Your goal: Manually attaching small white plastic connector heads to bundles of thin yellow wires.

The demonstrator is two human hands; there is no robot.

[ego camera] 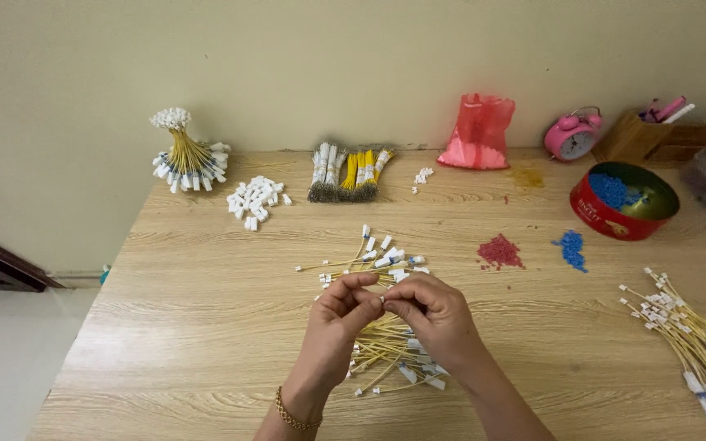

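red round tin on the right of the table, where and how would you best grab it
Probably the red tin is best gripped by its outer side wall, coming from the near side, fingers around the curved wall. It stands upright with no lid, and blue beads fill part of the inside, so a rim pinch risks tipping them. A wooden holder stands close behind it.

My left hand (341,306) and right hand (435,314) meet over the wire pile (377,302) at the middle of the worktop (198,327). Behind it, by the wall, lie the wire bundles (349,173); left of those the loose connectors (255,200), then the standing bunch (185,155). The tin (623,200) sits far right, the clock (572,135) behind it, the bag (477,132) left of the clock. Another wire heap (696,343) lies at my near right.
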